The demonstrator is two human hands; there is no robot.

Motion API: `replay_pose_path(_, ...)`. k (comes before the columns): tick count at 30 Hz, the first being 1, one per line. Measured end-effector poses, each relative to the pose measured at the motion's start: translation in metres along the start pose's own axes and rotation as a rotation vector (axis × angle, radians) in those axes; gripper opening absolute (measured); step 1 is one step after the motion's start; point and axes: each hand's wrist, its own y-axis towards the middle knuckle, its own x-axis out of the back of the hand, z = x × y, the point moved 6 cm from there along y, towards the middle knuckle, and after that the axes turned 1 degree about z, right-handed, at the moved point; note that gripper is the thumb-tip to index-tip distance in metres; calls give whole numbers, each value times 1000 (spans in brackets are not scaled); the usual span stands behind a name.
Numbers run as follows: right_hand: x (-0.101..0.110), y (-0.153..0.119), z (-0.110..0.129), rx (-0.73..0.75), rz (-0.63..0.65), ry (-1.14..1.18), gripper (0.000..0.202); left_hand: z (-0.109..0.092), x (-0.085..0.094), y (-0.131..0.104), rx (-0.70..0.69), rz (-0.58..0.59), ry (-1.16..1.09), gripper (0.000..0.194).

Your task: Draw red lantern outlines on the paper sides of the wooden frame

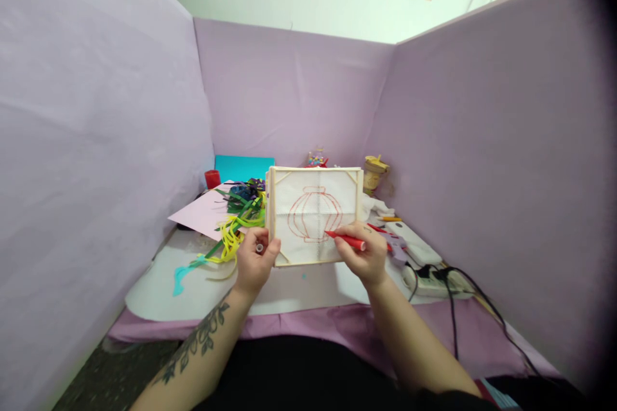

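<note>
Because the left hand (255, 257) grips the wood-framed panel (299, 255), between both hands, only by its lower left side, marker pressure could tilt it and skew a line. The right hand (364, 252) holds a red marker (355, 243), tip left of its fingers by the red drawing (315, 215); knuckles could smear wet ink. The left hand's cap-like piece (259, 248) could slip. No writing or brand is legible.
</note>
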Motion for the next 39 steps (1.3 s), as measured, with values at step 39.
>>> replay_pose_path(39,2,-2,1,50,-1,16,13,2,-1,0,-5,13,-11,25)
